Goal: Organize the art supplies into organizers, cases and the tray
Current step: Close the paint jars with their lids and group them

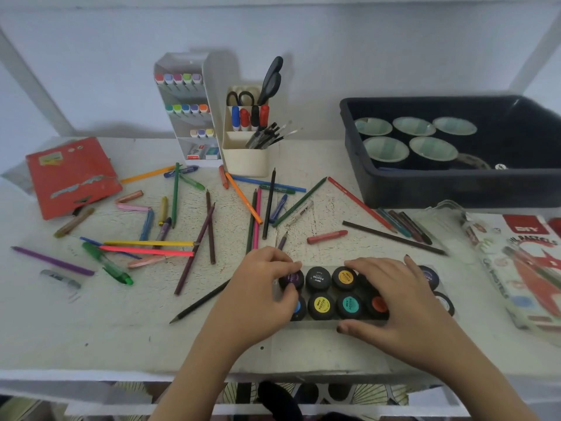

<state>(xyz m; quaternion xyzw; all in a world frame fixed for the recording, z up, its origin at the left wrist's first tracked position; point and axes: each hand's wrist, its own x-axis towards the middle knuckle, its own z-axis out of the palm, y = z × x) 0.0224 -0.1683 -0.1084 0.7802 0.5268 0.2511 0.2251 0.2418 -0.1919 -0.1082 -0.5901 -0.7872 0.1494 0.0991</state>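
At table [121, 329] front, L hand [261, 288] grips purple jar [294, 279] — R hand [394, 299] flat on jars [321, 305]

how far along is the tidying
Partway. Done: markers stand in the white organizer, cups sit in the black tray. In hand: left hand grips the purple paint jar, right hand rests on the jar set. Left: loose pencils and crayons litter the table.
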